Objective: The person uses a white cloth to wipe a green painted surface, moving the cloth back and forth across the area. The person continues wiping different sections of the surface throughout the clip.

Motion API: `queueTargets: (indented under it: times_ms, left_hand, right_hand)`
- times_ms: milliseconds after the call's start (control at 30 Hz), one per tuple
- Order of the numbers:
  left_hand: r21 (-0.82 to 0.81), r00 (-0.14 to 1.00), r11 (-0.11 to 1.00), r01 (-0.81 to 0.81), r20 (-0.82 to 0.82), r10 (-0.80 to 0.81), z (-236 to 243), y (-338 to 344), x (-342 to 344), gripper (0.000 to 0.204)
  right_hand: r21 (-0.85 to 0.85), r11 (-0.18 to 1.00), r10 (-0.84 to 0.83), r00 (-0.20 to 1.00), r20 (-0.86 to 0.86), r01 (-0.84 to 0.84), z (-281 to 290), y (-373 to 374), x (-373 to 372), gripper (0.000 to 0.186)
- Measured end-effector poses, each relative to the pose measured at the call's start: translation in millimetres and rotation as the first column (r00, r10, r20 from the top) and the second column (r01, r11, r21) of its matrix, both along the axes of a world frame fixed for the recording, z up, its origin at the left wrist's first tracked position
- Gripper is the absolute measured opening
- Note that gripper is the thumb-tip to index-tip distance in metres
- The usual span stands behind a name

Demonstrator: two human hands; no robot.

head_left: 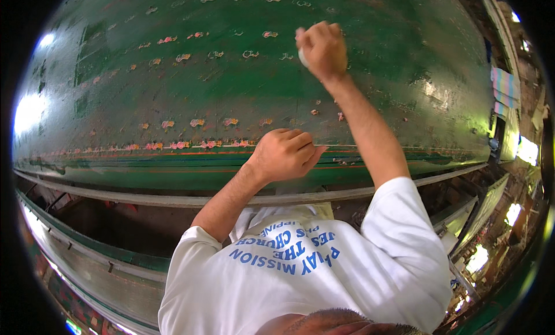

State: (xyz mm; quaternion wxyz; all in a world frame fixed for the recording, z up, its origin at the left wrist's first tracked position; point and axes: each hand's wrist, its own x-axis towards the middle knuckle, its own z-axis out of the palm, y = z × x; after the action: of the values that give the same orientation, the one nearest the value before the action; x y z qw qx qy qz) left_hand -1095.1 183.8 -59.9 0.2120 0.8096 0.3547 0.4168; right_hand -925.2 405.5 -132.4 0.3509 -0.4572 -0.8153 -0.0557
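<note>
My right hand (pixel 326 49) is closed and raised toward the far side of a wide green table top (pixel 173 95). A small white object (pixel 303 57) shows at its thumb side; its kind cannot be made out. My left hand (pixel 286 154) is curled shut near the front edge of the table, its thumb pointing right. Anything inside those fingers is hidden. Rows of small pink, orange and white flower-like marks run across the green surface, with pink and orange marks (pixel 179 145) beside my left wrist. Pale outlined marks (pixel 250 54) lie left of my right hand.
A pale rail (pixel 144 200) runs along the table's near side, between it and my body. Behind it at the left lies another long green-edged bench (pixel 115 254). Striped cloth (pixel 504 87) hangs at the right end, beside cluttered ground.
</note>
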Motion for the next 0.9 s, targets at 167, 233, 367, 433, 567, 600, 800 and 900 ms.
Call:
queueTargets:
  times_ms: [167,233,367,433,567,600,800,900]
  left_hand:
    - [0.001,0.999,0.999,0.044,-0.002,-0.044,5.5,2.1,1.5,0.043]
    - [0.001,0.998,0.998,0.067,-0.019,-0.067,0.4,1.1,-1.3,0.042]
    - [-0.009,0.997,0.997,0.074,0.004,-0.074,-9.0,-1.7,-1.0,0.041]
    - [-0.004,0.995,0.995,0.100,0.018,-0.099,-7.5,-0.9,1.3,0.040]
    - [0.010,0.986,0.986,0.164,0.013,-0.164,-2.9,-2.8,1.2,0.040]
    - [0.004,0.982,0.983,0.183,0.041,-0.183,-4.9,-3.4,2.9,0.039]
    - [-0.014,0.976,0.981,0.192,0.106,-0.190,-8.7,-2.3,0.6,0.038]
    - [-0.010,0.976,0.982,0.188,0.110,-0.186,-11.0,-2.0,-4.3,0.038]
  right_hand:
    - [0.123,0.977,-0.181,0.982,0.048,0.174,-0.1,51.5,53.1,0.025]
    - [0.165,0.948,-0.280,0.960,0.020,0.273,-3.2,56.1,56.8,0.025]
    - [-0.016,1.000,-0.024,0.995,-0.098,0.022,-10.8,-13.2,-5.6,0.027]
    - [-0.024,0.999,0.035,0.995,-0.092,-0.037,-4.8,-34.6,-21.0,0.029]
    - [0.037,0.992,-0.120,0.993,-0.004,0.120,-3.5,15.4,12.8,0.029]
    - [0.078,0.974,-0.212,0.977,-0.007,0.212,-7.2,34.8,26.0,0.029]
    - [-0.022,0.999,0.025,0.999,-0.034,-0.026,-1.9,-22.0,-19.9,0.022]
    - [-0.014,0.999,0.052,0.998,-0.047,-0.052,-0.3,-20.5,-2.8,0.023]
